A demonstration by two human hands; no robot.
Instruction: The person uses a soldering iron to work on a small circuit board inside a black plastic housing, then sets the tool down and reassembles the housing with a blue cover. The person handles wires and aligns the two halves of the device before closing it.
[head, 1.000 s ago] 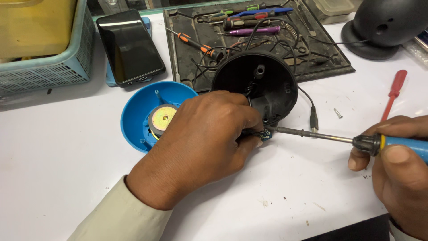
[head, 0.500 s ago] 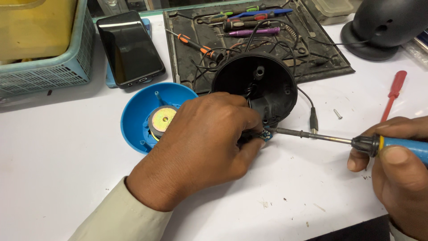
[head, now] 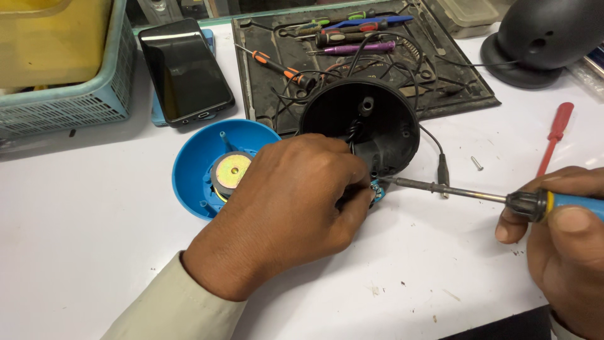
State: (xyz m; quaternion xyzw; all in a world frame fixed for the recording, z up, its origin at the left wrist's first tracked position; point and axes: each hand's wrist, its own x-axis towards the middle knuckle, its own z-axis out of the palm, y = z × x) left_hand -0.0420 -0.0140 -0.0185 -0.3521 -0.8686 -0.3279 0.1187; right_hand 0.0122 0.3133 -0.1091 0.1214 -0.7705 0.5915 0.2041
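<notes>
at a white workbench [head: 82,252], a person's left hand [head: 289,208] pinches a small circuit board [head: 379,192], fingers closed on it at the 6 o'clock edge of a black dome housing [head: 362,129]. the right hand [head: 563,242] is wrapped shut around the blue handle of a soldering iron [head: 469,194], its tip touching the board from 3 o'clock. the board looks light, stiff and fragile, best held by its bare edges, away from the hot tip; the thin wires [head: 352,135] running into the housing look easy to tear. a blue speaker shell [head: 192,173] lies just beside the hand at 9 o'clock. most of the board is hidden under the fingers, so the joint itself cannot be made out; the iron's handle is cut off at the frame's right edge.
</notes>
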